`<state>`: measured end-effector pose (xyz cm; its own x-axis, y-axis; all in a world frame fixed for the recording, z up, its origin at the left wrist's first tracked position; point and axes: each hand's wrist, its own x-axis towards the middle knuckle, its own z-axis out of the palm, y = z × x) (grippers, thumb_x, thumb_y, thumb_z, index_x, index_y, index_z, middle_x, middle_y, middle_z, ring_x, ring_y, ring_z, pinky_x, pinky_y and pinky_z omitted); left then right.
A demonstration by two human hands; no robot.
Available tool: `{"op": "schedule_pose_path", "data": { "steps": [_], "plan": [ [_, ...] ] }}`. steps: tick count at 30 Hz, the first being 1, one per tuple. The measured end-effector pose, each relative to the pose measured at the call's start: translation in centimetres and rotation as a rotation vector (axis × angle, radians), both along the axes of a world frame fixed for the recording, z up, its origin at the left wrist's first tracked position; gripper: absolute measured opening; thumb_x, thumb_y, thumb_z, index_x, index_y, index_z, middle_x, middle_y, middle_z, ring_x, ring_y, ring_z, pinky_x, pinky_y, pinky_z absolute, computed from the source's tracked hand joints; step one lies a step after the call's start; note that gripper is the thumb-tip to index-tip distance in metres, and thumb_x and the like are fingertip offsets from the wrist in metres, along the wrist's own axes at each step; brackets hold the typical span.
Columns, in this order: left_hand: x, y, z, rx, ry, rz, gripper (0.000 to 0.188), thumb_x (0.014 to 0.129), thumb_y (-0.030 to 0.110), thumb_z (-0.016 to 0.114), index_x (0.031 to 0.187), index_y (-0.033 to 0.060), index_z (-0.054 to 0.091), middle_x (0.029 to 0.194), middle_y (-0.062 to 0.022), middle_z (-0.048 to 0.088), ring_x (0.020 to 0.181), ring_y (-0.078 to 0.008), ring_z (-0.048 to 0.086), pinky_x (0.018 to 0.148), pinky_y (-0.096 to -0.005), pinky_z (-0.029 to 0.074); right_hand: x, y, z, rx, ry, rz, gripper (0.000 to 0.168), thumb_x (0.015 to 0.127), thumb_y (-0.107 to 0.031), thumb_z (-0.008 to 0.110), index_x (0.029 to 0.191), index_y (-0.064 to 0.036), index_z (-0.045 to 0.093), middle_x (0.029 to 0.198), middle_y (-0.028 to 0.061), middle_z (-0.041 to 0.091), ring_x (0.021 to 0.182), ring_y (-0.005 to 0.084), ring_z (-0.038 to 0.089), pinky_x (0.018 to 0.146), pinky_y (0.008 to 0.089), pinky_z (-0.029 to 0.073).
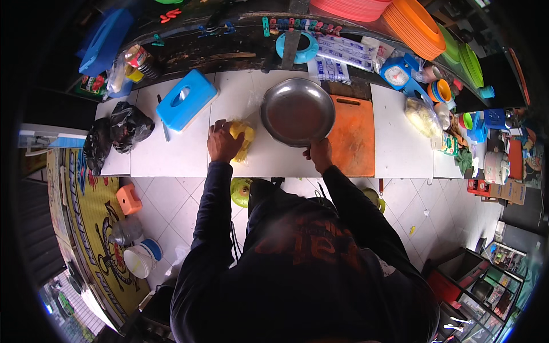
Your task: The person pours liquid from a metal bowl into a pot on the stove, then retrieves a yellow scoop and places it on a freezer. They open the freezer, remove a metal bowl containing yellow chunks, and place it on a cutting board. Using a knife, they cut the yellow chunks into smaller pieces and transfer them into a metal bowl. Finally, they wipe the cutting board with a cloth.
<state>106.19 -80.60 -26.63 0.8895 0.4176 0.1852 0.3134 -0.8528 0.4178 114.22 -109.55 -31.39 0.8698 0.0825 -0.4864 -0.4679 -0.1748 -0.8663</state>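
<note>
My right hand (319,155) grips the near rim of a round, shallow metal pan (297,109), its fingers curled below the edge. The pan's inside faces up and shows a dull, worn sheen. Part of it overlaps the left edge of an orange plastic cutting board (354,137). To the left, my left hand (224,142) is at a clear plastic bag of yellow contents (243,148), with yellow visible between thumb and forefinger. Whether those fingers close on the bag is unclear. Both lie over the white tiled counter (266,165).
Left on the counter are a blue tissue box (186,100), a knife (164,118) and black plastic bags (131,126). A blue kitchen scale (396,75) and a bag of pale food (420,115) stand right. Stacked orange plates (414,28) sit on the shelf above.
</note>
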Motion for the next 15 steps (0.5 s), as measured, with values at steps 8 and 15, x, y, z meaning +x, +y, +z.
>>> {"op": "schedule_pose_path", "data": {
  "steps": [8,15],
  "plan": [
    [2.2,0.7,0.8,0.026,0.267,0.167,0.046,0.062,0.035,0.085,0.096,0.0079,0.068,0.103,-0.0098,0.066,0.102,-0.0315,0.060,0.085,-0.0440,0.051,-0.7,-4.1,-2.7,-0.261,-0.290,0.037,0.048,0.086,-0.022,0.065,0.120,0.002,0.042,0.080,0.0154,0.063,0.073,0.0266,0.065,0.068,0.0408,0.051],
    [1.7,-0.3,0.4,0.053,0.173,0.174,0.034,0.070,0.032,0.076,0.090,0.0054,0.068,0.102,-0.0080,0.064,0.104,-0.0289,0.058,0.080,-0.0453,0.050,0.6,-11.2,-1.1,-0.388,-0.530,0.250,0.037,0.088,-0.014,0.061,0.119,-0.001,0.046,0.072,0.0072,0.059,0.063,0.0155,0.059,0.060,0.0329,0.049]
  ]
}}
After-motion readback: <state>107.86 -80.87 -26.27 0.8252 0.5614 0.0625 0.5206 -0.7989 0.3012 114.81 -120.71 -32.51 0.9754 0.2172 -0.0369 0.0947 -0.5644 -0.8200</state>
